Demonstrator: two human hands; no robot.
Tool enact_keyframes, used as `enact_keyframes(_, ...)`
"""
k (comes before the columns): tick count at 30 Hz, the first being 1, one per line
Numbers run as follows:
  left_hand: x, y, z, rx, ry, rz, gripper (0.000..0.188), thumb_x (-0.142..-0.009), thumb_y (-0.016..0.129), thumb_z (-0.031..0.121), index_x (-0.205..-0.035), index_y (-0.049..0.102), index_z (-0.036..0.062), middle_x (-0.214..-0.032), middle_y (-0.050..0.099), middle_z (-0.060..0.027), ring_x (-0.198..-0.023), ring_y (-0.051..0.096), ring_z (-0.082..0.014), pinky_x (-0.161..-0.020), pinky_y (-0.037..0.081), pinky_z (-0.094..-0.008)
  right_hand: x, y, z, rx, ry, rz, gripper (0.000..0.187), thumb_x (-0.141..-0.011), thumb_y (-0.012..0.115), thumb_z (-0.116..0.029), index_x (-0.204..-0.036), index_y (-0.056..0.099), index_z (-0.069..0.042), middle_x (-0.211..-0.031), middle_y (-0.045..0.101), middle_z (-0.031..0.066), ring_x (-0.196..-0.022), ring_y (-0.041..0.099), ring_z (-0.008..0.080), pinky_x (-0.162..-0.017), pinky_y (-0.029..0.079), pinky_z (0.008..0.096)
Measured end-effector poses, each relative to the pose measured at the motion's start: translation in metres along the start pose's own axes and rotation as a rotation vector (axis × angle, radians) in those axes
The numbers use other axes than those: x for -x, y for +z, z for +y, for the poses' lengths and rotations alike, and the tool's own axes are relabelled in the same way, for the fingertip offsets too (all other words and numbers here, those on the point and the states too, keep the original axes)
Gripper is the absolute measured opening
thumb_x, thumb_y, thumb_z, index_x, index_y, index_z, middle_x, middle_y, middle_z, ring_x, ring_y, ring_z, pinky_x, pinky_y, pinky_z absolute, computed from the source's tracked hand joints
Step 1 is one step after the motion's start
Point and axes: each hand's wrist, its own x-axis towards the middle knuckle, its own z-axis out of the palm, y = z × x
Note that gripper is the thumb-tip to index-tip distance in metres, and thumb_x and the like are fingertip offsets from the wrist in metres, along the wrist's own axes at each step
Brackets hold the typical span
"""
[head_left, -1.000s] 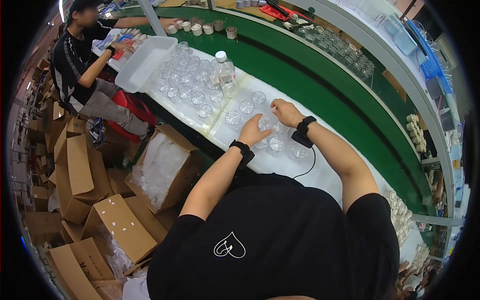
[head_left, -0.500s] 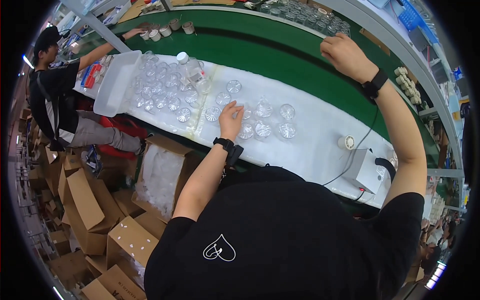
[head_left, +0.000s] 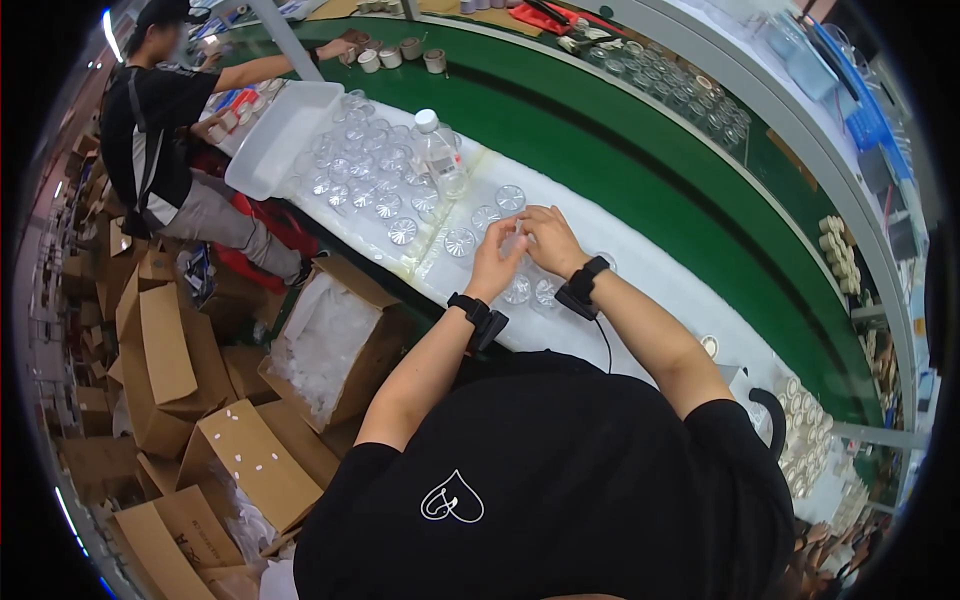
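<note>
Clear fluted cups [head_left: 509, 198], loose lot, set out on the white-topped counter [head_left: 655, 272]. A dense group stands at the far left end, and a smaller set lies around and under the person's hands.

Change noted: half a second ago the right hand [head_left: 550, 240] was raised over the green surface [head_left: 640, 170], well apart from the cups; it is now back over the counter, fingers meeting those of the left hand [head_left: 497, 258]. Judged effect: both hands are now engaged at one spot instead of split between two.

Condition of hands: left, fingers curled inward, tips close to the right's; right, likewise bent. Something clear seems to show between them, but whether either grips it cannot be told.

Count:
- Cups, smaller set: three left of the hands, two just below them, one partly showing beyond the right wrist; any under the fingers hidden.
- Cups, dense group: overlapping, not countable.
- Clear bottle [head_left: 440, 165], white cap: one, beside the dense group.
- Translucent bin [head_left: 250, 180]: one, at the group's left.
- Black wristbands [head_left: 585, 280]: two, one per wrist.
- Co-worker [head_left: 160, 110]: one, an arm stretched toward small pale pots [head_left: 390, 58], at least four.
</note>
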Motion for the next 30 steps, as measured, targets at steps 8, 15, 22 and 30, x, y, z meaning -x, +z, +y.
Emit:
enact_keyframes(8, 0.000, -0.001, 0.002, -0.186, 0.023, -0.131, 0.068, -0.069, 0.073, 0.010, -0.126, 0.038, 0.0011, -0.118, 0.052, -0.0183, -0.110, 0.052, -0.0275, -0.093, 0.041, -0.0349, -0.004, -0.006, 0.003, -0.181, 0.067, -0.087, 0.017, -0.076, 0.062, -0.018, -0.089, 0.068, -0.008, -0.106, 0.062, 0.0084, -0.112, 0.051, 0.0257, -0.102, 0.029, 0.0498)
enact_keyframes(15, -0.011, -0.001, -0.003, -0.372, 0.008, -0.198, 0.068, -0.068, 0.074, 0.013, -0.125, 0.040, -0.0009, -0.117, 0.052, -0.0199, -0.111, 0.051, -0.0320, -0.093, 0.040, -0.0368, 0.001, -0.016, 0.001, -0.283, 0.110, 0.052, 0.016, -0.078, 0.061, -0.019, -0.087, 0.070, -0.009, -0.104, 0.063, 0.0056, -0.109, 0.052, 0.0247, -0.100, 0.030, 0.0479)
enact_keyframes(22, -0.003, 0.004, 0.011, -0.356, 0.232, 0.000, 0.069, -0.068, 0.075, 0.023, -0.123, 0.042, -0.0030, -0.118, 0.051, -0.0217, -0.111, 0.051, -0.0334, -0.092, 0.041, -0.0373, 0.002, -0.034, -0.018, -0.007, -0.098, 0.047, 0.016, -0.079, 0.061, -0.020, -0.088, 0.069, -0.010, -0.102, 0.063, 0.0050, -0.109, 0.051, 0.0237, -0.101, 0.029, 0.0441)
enact_keyframes(30, -0.013, 0.003, 0.003, -0.366, 0.040, -0.081, 0.064, -0.067, 0.076, 0.022, -0.118, 0.048, -0.0028, -0.109, 0.057, -0.0206, -0.105, 0.055, -0.0339, -0.088, 0.044, -0.0381, -0.013, -0.029, -0.006, -0.519, 0.081, 0.103, 0.012, -0.081, 0.062, -0.015, -0.088, 0.069, -0.008, -0.094, 0.064, 0.0080, -0.085, 0.060, 0.0245, -0.081, 0.046, 0.0339)
